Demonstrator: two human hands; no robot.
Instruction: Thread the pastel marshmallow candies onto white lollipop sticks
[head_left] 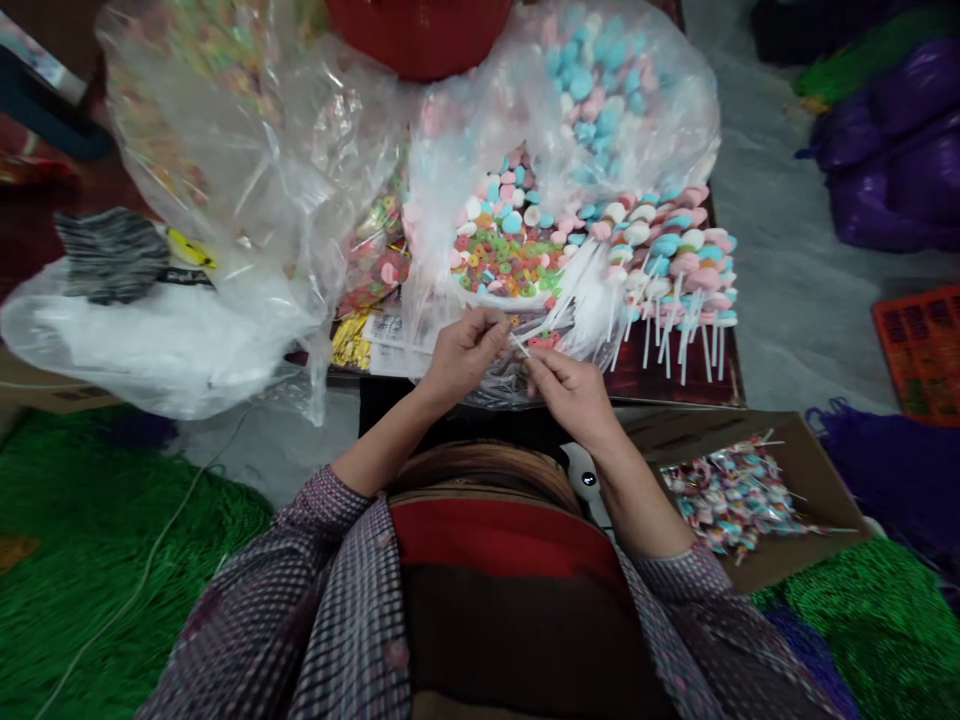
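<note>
A thin white lollipop stick (519, 346) slants between my two hands over the table's front edge. My right hand (571, 392) pinches its lower end. My left hand (469, 352) is closed in a pinch at the upper end; what its fingertips hold is too small to make out. Just beyond lie small ring-shaped gummy candies (510, 262) in green, orange and red, with pink, blue and white marshmallows (511, 205) behind them. Loose white sticks (581, 290) lie right of the gummies. Finished-looking candy skewers (682, 265) are stacked at the table's right corner.
Large clear bags of gummies (225, 90) and marshmallows (600, 80) stand at the back, beside a red basin (420, 35). A plastic bag with white contents (157, 335) lies left. A cardboard box (817, 480) with wrapped candy sticks (739, 495) sits below right. Green stringy material (97, 560) covers the floor.
</note>
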